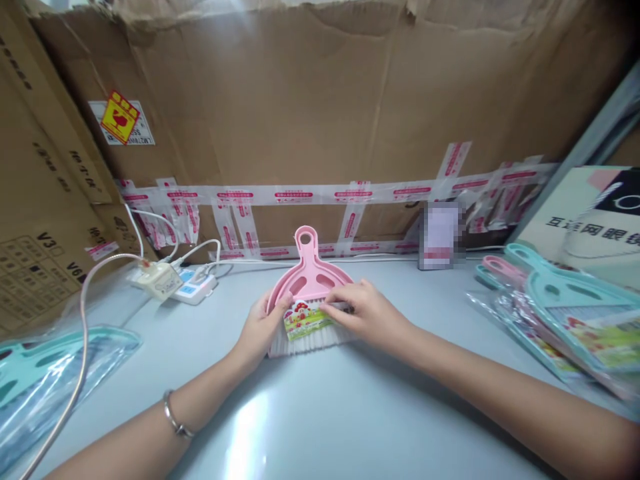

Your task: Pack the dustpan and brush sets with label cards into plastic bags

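Observation:
A pink hand broom and dustpan set (311, 277) lies nested in front of me, its looped handle pointing away and its white bristles (300, 347) towards me. Across the bristles is a colourful card label (307, 319) with red mushrooms and green grass. My left hand (263, 327) is closed on the set's left edge, the thumb lying by the label. With fingertips pinched together, my right hand (363, 310) touches the label's right end, which those fingers partly cover.
Wrapped turquoise and pink sets (565, 280) are stacked at the right, and another wrapped turquoise set (45, 363) lies at the left. A power strip (197, 287) with a plugged charger (159, 280) and cables stands left. A phone (440, 237) leans against the large cardboard box (290, 100).

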Demonstrator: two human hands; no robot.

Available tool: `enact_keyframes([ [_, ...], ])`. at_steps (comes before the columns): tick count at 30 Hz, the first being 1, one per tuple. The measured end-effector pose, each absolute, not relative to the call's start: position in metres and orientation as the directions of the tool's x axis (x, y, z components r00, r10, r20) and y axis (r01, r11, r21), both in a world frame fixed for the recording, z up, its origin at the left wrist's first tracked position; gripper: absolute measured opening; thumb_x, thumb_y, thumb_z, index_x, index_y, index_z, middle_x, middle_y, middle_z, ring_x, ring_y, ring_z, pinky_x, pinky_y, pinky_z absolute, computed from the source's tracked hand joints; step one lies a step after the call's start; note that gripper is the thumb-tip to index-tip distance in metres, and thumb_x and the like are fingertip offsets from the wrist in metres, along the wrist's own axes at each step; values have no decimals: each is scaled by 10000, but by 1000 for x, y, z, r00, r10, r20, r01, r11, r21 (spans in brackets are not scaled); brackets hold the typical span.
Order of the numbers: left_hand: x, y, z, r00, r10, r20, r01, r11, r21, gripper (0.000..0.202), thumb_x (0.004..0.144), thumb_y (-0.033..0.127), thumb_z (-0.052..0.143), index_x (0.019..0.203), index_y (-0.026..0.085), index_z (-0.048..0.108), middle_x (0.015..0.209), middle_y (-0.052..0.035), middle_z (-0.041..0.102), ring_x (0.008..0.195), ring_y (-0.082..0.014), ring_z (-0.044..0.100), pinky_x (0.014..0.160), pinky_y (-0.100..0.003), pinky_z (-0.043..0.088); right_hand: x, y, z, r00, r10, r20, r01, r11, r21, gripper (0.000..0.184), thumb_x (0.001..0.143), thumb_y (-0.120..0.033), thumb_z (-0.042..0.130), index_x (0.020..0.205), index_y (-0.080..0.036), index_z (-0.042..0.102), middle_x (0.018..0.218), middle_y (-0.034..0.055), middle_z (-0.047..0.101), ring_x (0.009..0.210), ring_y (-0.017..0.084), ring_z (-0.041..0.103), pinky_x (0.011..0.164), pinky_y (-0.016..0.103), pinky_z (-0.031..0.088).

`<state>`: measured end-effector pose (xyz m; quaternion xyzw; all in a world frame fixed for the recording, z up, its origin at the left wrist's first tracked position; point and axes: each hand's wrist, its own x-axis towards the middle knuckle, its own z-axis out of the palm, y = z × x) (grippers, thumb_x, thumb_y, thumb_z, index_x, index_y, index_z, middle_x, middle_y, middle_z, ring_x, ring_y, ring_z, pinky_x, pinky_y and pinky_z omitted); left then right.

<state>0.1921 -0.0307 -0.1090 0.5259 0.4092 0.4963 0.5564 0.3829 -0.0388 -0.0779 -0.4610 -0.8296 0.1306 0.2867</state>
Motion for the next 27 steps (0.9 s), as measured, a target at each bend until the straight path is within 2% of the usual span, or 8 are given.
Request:
enact_keyframes([
  [9,189,-32,-105,186,971,152,58,-166,984,643,605,448,744,1124,116,559,1111,-131,646,1036,-290,595,887,-372,464,379,-42,-82,-323,869,376,758,475,-448,211,860,-297,511,685,-181,532,730,-5,647,698,145,547,684,292,243],
  [14,191,-33,-102,155,973,169,121,-189,975,559,664,353,716,1144,127,539,1151,-120,628,1059,-261,586,924,-372,454,386,-38,-79,-339,850,403,738,506,-446,203,842,-335,538,698,-193,519,724,4,617,721,168,542,702,313,302],
  [16,191,-34,-99,154,978,139,85,-153,985,547,680,357,707,1144,121,537,1140,-125,634,1050,-267,593,904,-370,470,392,-39,-79,-278,807,521,697,543,-469,177,803,-371,585,809,-202,531,857,46,609,841,203,543,747,340,353],
  [19,189,-37,-94,125,987,103,-27,-101,995,561,685,363,714,1155,125,522,1128,-128,642,1028,-275,609,857,-357,504,400,-41,-84,49,702,710,593,552,-586,469,700,-418,680,1064,-215,463,1165,124,485,1110,259,453,864,394,385],
  [20,189,-38,-92,103,989,103,-76,-96,992,567,683,361,720,1157,127,515,1123,-128,646,1019,-276,614,841,-351,513,401,-42,-87,185,694,695,503,541,-674,559,672,-433,700,1113,-228,424,1228,131,438,1149,262,431,887,402,390],
  [22,191,-42,-89,63,991,117,-181,-104,978,564,685,351,726,1153,123,510,1116,-133,650,1007,-278,621,825,-347,523,397,-44,-92,317,805,502,177,470,-865,638,650,-467,710,1153,-257,380,1274,123,419,1141,253,460,889,402,416],
  [24,193,-46,-85,41,990,135,-287,-118,951,538,704,340,715,1148,117,509,1116,-140,649,989,-276,631,827,-355,527,385,-48,-96,158,960,232,-188,260,-947,637,661,-505,694,1170,-263,397,1263,111,473,1111,247,504,889,401,435],
  [27,199,-52,-82,28,987,159,-388,-136,912,502,737,315,691,1160,123,501,1120,-139,648,974,-269,639,835,-371,529,361,-59,-96,-161,987,3,-442,-69,-894,603,685,-486,693,1190,-253,458,1221,83,559,1098,242,536,911,397,438],
])
